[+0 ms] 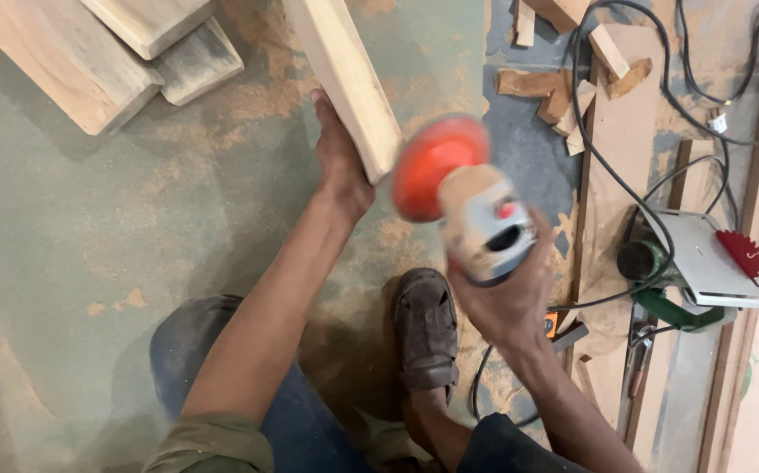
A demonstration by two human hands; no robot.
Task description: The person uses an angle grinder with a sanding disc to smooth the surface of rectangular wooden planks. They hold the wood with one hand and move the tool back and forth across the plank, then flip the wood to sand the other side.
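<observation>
Nearest the lens, at the bottom edge, sit an olive sleeve (213, 442) and a knee in blue trousers (204, 350), with a foot in a brown sandal (426, 328) planted on the dusty floor (73, 245) between the two forearms. Just above the sandal, the right hand (506, 298) is closed around the grey body of a handheld sander (467, 206), whose round orange disc (436, 166) is blurred and stands just beside the lower end of a pale wooden plank (349, 79); whether disc and wood actually touch cannot be told. A black cable (611, 171) runs from below that hand toward the right. The left hand (340, 162) is wrapped around the plank's left edge near its lower end, fingers hidden behind the wood, holding it tilted so that it leans up and away toward the top of the view. To the right, on the floor among long boards, lies a green circular saw (695, 271) with a grey base plate and a red toothed blade. Farther off, small wood offcuts (563, 88) are scattered near the top, well apart from the hands, and thick timber blocks (108, 52) rest at the upper left, with sawdust spread around them.
</observation>
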